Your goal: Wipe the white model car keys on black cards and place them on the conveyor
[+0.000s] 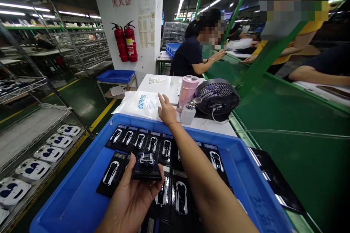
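Note:
My left hand (133, 200) is closed around the edges of a black base with a small white-and-black model car (147, 159) on it. It holds this above a blue tray (76, 185). In the tray lie several more model cars (181, 197) on dark carbon-patterned bases, in rows. My right hand (167, 111) reaches past the tray's far rim, its fingers stretched out and apart. It is at the right edge of a white plastic packet (138, 103) with blue print; I cannot tell whether it touches it. My right forearm hides part of the tray.
Right of my right hand stand a pump bottle (188, 113), a pink tumbler (187, 93) and a black fan (217, 98) on the white table (164, 83). A shiny black panel (276, 178) lies right of the tray. Co-workers sit along a green conveyor (300, 138). A rack (35, 127) holds white parts.

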Motion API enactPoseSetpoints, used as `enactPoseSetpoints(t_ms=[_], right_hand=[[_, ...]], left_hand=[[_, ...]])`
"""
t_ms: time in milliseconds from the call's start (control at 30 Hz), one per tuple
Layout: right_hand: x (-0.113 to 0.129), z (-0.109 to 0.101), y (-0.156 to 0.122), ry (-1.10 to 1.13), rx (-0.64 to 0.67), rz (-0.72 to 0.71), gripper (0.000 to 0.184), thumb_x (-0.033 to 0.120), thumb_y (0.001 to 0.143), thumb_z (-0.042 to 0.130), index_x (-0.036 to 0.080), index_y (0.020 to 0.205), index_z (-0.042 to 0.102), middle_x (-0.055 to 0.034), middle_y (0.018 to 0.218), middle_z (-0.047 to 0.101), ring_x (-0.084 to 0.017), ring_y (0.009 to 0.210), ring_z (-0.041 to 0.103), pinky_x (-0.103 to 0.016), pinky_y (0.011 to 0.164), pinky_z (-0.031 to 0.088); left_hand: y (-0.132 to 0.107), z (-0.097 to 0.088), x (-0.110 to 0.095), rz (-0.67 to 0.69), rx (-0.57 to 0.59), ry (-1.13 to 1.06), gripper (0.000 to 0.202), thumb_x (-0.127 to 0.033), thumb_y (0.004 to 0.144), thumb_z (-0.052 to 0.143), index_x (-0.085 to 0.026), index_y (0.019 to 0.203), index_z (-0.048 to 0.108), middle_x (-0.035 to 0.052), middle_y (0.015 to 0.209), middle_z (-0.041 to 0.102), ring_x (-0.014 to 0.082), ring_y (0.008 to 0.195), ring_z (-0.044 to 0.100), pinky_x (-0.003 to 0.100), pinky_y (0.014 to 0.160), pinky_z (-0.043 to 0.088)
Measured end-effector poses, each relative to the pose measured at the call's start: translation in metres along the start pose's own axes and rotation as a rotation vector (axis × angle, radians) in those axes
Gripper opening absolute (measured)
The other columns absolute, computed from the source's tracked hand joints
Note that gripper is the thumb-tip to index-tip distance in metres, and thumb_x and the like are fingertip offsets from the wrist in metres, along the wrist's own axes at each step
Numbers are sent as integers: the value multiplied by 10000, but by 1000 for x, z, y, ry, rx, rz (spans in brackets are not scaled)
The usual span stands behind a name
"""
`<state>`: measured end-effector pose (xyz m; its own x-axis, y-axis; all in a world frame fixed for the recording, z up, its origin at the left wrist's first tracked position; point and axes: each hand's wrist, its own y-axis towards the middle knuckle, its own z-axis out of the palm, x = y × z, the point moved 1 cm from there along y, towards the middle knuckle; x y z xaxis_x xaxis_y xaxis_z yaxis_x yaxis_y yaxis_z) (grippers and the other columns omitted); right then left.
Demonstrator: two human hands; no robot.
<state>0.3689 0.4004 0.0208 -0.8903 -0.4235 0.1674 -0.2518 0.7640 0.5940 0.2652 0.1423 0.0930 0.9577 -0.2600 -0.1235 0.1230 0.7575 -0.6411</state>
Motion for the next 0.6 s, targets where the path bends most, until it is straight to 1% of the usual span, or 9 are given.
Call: enactPoseSetpoints(t_ms=[100, 233, 367, 500, 600], right_hand=[[-2, 2, 0, 9, -11, 1, 298, 287, 904, 526, 154, 1169, 508, -87, 1162, 519, -222, 1010, 536, -431, 856, 457], [-4, 5, 1, 41, -31, 4, 317, 288, 906, 522, 159, 1194, 490, -93, 1192, 502, -222, 1012, 536, -426, 850, 462], [-2, 3, 1, 101, -41, -31, 273, 290, 903, 527, 146, 1134, 532, -85, 1157, 527, -227, 1033, 526, -451, 888, 429], [5, -9, -4, 214, -58, -95, 295, 283, 899, 531, 155, 1165, 513, -89, 1206, 493, -243, 1080, 492, -467, 909, 408], [12, -28, -13, 330, -53, -119, 278, 275, 893, 539, 154, 1143, 526, -89, 1237, 468, -253, 1113, 462, -477, 927, 385]], left_hand=[[2, 0, 0, -8, -22, -7, 487, -209, 769, 601, -117, 1228, 467, 156, 1192, 547, 284, 1009, 559, 390, 758, 550], [5, -2, -2, -48, -17, -5, 532, -245, 765, 606, -126, 1256, 440, 167, 1184, 525, 293, 992, 561, 361, 725, 551], [6, -4, -3, -112, -3, 23, 596, -291, 765, 601, -82, 1282, 392, 197, 1159, 512, 300, 940, 576, 323, 665, 555], [4, -6, -3, -126, 13, 25, 601, -289, 769, 595, -83, 1288, 370, 196, 1136, 512, 285, 915, 586, 315, 666, 553], [3, -8, -4, -153, 38, 13, 588, -286, 769, 596, -77, 1272, 373, 204, 1124, 514, 289, 920, 588, 311, 677, 551]])
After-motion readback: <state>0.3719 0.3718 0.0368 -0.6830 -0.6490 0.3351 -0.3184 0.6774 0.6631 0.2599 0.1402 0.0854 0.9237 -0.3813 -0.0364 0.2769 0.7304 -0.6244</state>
